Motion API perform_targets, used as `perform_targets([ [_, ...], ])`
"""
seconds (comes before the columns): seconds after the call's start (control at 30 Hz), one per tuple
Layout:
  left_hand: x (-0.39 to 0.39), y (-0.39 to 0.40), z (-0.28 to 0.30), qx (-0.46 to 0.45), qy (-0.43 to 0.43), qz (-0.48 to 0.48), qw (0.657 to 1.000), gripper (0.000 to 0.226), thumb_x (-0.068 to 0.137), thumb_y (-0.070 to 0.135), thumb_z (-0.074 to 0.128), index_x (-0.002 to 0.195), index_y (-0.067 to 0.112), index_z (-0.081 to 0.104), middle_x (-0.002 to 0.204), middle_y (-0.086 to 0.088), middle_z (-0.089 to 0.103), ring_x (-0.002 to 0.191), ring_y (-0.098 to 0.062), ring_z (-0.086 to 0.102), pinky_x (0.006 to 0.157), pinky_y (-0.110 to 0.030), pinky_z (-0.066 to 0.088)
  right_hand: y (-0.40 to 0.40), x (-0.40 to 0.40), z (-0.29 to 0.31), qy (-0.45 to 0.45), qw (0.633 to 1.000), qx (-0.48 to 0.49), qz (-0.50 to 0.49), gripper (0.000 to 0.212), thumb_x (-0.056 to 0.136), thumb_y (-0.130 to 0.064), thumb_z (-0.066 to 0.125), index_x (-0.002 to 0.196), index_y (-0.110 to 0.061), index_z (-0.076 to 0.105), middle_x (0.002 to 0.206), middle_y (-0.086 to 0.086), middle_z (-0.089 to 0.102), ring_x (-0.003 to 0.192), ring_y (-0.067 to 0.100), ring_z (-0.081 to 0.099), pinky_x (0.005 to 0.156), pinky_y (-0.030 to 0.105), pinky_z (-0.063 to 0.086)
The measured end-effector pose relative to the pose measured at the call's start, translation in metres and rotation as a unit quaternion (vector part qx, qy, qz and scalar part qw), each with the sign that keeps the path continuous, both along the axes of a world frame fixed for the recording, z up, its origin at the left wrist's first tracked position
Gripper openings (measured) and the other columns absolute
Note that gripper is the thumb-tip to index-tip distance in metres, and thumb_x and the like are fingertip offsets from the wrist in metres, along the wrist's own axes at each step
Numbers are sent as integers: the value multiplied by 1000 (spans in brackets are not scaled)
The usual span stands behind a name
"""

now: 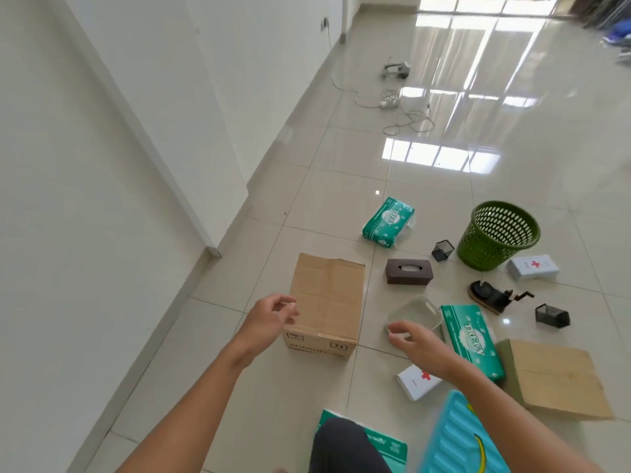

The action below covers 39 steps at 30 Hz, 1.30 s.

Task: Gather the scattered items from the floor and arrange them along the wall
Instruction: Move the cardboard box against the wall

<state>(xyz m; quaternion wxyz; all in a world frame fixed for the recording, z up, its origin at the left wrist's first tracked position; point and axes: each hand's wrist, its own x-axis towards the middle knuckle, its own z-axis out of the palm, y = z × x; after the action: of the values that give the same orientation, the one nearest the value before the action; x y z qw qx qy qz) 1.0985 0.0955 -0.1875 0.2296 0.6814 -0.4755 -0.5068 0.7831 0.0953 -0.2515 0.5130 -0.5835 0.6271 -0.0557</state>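
Glossy cream tiles mid-frame: your left hand (273, 314) and right hand (415, 339) hover loosely curled, grasping nothing, so the brown cardboard box (326, 303) could slide if gripped unevenly.

A white wall (143, 107) runs along the left side, with a pale skirting board (191, 281) at its foot where it meets the floor (341, 165). The floor is laid in large glossy cream tiles with thin grout lines. Far from the wall's near end, bright window light (478, 80) reflects in panes across the tiles. On the wall's far stretch sits a socket (324, 23), a cord hanging from it. Beyond, a power strip (493, 97) and loose cables (409, 124) lie on the floor.
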Motion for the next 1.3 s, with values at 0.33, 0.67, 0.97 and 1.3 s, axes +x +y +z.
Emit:
perform_targets([
  [0.33, 43, -163, -82, 105, -6, -74, 992, 27, 101, 32, 51, 126, 25, 56, 104, 7, 74, 95, -6, 70, 79, -24, 47, -148, 63, -139, 10, 996, 32, -80, 54, 102, -36, 55, 149, -13, 42, 150, 7, 47, 129, 18, 50, 105, 34, 43],
  [0.67, 50, -305, -352, 197, 33, 79, 977, 32, 100, 25, 53, 131, 17, 52, 116, -2, 68, 105, -13, 65, 89, -37, 53, -234, 115, -407, 102, 931, 104, -334, 72, 94, -31, 64, 149, -2, 29, 154, 17, 33, 140, 37, 35, 113, 48, 35],
  [0.97, 65, -298, -531, 258, -51, 37, 964, 79, 85, 26, 77, 149, 18, 31, 152, -9, 37, 130, -29, 48, 108, -43, 41, -220, 104, -513, 46, 903, 78, -420, 55, 87, -50, 72, 132, -27, 50, 127, -2, 64, 115, 22, 62, 101, 43, 50],
  [1.3, 89, -284, -588, 217, 84, -14, 972, 60, 83, 23, 80, 133, 26, 48, 119, 11, 66, 106, -7, 65, 90, -30, 53, -212, 100, -525, -64, 886, 55, -456, 37, 84, -45, 77, 116, -31, 65, 108, -12, 75, 94, 4, 73, 85, 28, 56],
])
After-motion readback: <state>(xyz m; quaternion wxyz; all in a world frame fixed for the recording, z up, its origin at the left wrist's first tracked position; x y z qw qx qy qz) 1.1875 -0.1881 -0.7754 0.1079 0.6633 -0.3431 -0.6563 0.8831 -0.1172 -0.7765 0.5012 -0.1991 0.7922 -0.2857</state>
